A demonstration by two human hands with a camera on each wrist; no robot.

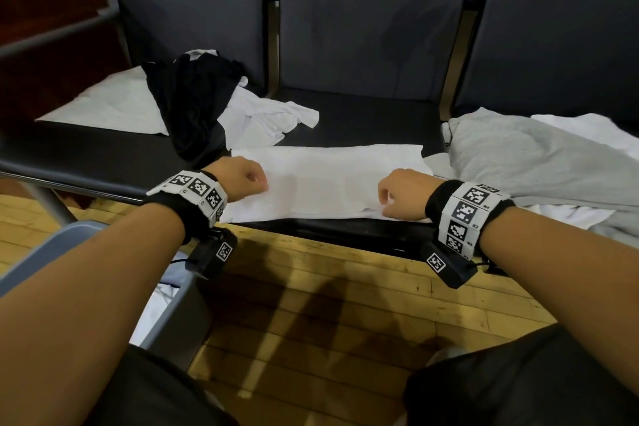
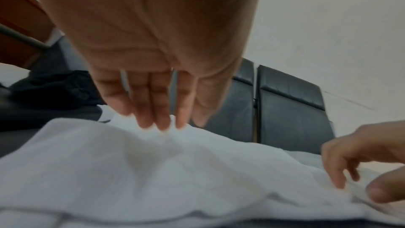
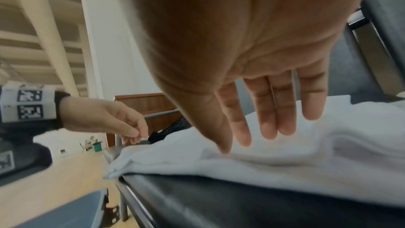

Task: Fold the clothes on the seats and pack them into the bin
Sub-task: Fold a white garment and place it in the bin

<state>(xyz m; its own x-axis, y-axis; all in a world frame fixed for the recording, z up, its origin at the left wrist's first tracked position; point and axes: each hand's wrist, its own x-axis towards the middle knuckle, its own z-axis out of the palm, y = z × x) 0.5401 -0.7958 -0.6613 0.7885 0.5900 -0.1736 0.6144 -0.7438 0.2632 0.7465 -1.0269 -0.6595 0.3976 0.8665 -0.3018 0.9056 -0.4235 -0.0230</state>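
A white garment (image 1: 328,180) lies folded into a long flat band along the front of the middle seat (image 1: 363,117). My left hand (image 1: 247,180) is over its left end and my right hand (image 1: 394,195) is over its right end. In the left wrist view the left hand's fingers (image 2: 162,122) point straight down and touch the white garment (image 2: 153,171). The right wrist view shows my right hand (image 3: 252,136) with straight fingers, the thumb tip on the white garment (image 3: 285,171). Neither hand visibly pinches the fabric. The grey-blue bin (image 1: 52,252) stands on the floor at lower left.
A black garment (image 1: 193,97) and a crumpled white shirt (image 1: 266,117) lie heaped between the left and middle seats. A flat white cloth (image 1: 110,104) covers the left seat. A grey garment (image 1: 536,156) is spread over white fabric on the right seat. A wooden floor lies below.
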